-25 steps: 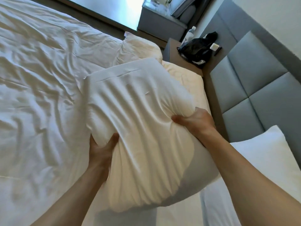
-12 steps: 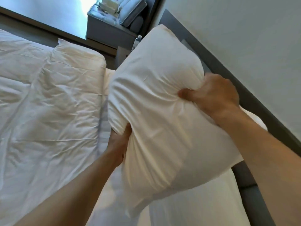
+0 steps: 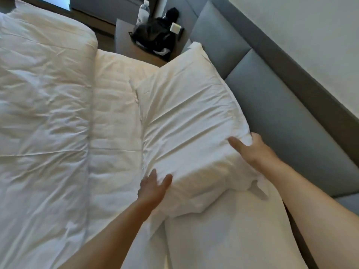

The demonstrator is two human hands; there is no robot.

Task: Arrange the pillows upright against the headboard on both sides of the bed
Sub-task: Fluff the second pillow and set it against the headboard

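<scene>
A white pillow [image 3: 186,121] leans on its long edge against the grey padded headboard [image 3: 275,113] at the far side of the bed. My right hand [image 3: 252,150] grips its near upper corner, thumb on the front and fingers behind. My left hand [image 3: 153,188] holds its near lower corner, fingers spread along the edge. A second white pillow [image 3: 223,235] lies nearer to me beside the headboard, and the first pillow's end overlaps it.
A crumpled white duvet [image 3: 44,117] covers the bed to the left, with the bare sheet [image 3: 116,105] between it and the pillows. Beyond the bed, a wooden nightstand [image 3: 126,43] carries a black bag [image 3: 153,37] and a water bottle [image 3: 144,11].
The pillow was lifted off the bed, swung up toward the wall, and now rests down against the headboard. Both hands stayed on its near end.
</scene>
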